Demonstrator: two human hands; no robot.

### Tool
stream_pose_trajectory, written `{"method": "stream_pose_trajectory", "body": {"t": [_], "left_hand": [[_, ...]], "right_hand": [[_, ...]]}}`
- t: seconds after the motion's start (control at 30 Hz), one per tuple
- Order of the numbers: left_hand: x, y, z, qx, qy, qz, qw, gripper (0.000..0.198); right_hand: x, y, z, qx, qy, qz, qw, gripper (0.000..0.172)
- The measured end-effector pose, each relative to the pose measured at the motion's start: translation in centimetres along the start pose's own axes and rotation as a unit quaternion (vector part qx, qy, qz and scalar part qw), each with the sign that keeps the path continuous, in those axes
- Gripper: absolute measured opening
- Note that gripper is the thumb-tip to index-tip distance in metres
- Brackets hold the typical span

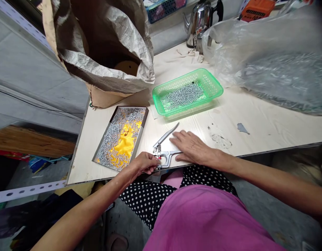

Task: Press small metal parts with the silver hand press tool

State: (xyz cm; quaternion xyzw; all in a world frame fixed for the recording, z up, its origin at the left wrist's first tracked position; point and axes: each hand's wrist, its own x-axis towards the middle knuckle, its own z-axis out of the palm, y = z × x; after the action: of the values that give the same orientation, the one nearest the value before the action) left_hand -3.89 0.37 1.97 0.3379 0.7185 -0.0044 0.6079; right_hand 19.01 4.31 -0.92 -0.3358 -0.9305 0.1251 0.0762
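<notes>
A metal hand press tool (164, 146) lies at the near edge of the pale table (255, 122), its upper lever raised. My right hand (192, 148) rests flat on the lower handle, fingers stretched out. My left hand (145, 163) is pinched at the tool's jaw, holding something too small to make out. A shallow metal tray (121, 137) with a yellow bottom, full of several small silver pins, sits just left of the tool. A green plastic basket (187, 91) of the same pins stands behind it.
A large open paper sack (103, 48) stands at the back left. A big clear plastic bag (276, 59) of pins fills the right side. A steel kettle (200, 21) is behind. The table edge runs close to my lap.
</notes>
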Motion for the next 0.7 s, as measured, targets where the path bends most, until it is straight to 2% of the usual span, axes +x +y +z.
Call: {"method": "stream_pose_trajectory", "body": {"t": [0.07,0.13,0.23,0.37,0.43,0.47,0.53,0.6,0.67,0.7], "left_hand": [[0.0,-0.1,0.1,-0.003,0.004,0.002,1.0,0.032],[-0.1,-0.1,0.2,-0.005,0.005,0.003,1.0,0.032],[-0.1,-0.1,0.2,-0.006,0.007,0.005,1.0,0.033],[-0.3,0.1,0.2,0.007,0.012,0.002,1.0,0.031],[-0.8,0.2,0.3,0.051,0.021,0.003,0.998,0.031],[-1.1,0.3,0.4,0.094,0.044,0.015,0.995,0.032],[-1.8,0.3,0.9,0.207,0.132,0.084,0.966,0.031],[-2.2,0.6,1.8,0.311,0.231,0.201,0.9,0.024],[-1.9,1.0,2.8,0.375,0.27,0.315,0.829,0.025],[-1.4,1.4,3.2,0.399,0.262,0.358,0.802,0.036]], "right_hand": [[0.8,1.3,-0.4,-0.024,0.01,0.002,1.0,0.081],[1.6,2.4,-0.5,-0.033,-0.01,-0.009,0.999,0.097],[2.5,3.2,-0.4,-0.034,-0.044,-0.025,0.998,0.094],[2.6,2.7,-0.7,-0.046,-0.049,-0.026,0.997,0.079],[2.4,2.2,-1.0,-0.047,-0.051,-0.026,0.997,0.068],[2.3,1.9,-1.2,-0.044,-0.052,-0.027,0.997,0.064],[1.9,1.5,-1.4,-0.035,-0.05,-0.032,0.998,0.058],[1.6,1.1,-1.5,-0.024,-0.042,-0.033,0.998,0.057],[1.3,1.1,-1.4,-0.014,-0.031,-0.029,0.999,0.062],[1.2,1.1,-1.4,-0.007,-0.028,-0.027,0.999,0.066]]}}
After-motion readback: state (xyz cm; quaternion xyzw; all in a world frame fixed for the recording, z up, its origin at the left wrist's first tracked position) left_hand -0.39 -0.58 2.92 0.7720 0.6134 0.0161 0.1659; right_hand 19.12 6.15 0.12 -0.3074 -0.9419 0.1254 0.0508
